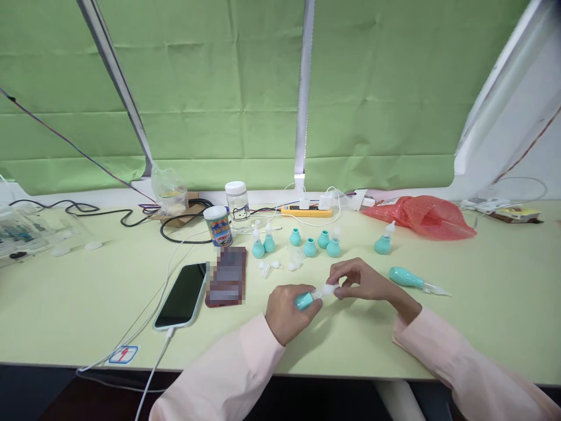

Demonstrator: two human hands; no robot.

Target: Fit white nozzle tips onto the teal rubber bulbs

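My left hand [287,313] is closed around a teal rubber bulb [303,301] just above the table. A clear plastic nozzle [326,290] sticks out of the bulb, and my right hand [362,280] pinches it with its fingertips. Behind my hands stand several teal bulbs [310,247], some with clear nozzles fitted, such as one at the left [258,246] and one at the right [383,242]. Loose clear nozzle parts [294,261] lie between them and my hands. A longer teal bulb with a clear tip [407,278] lies on its side right of my right hand.
A phone [182,295] on a white cable and a dark red booklet [227,278] lie to the left. Behind are a printed can [218,225], a clear jar [237,203], a yellow power strip [307,211], a red plastic bag [421,215] and black cables [127,217].
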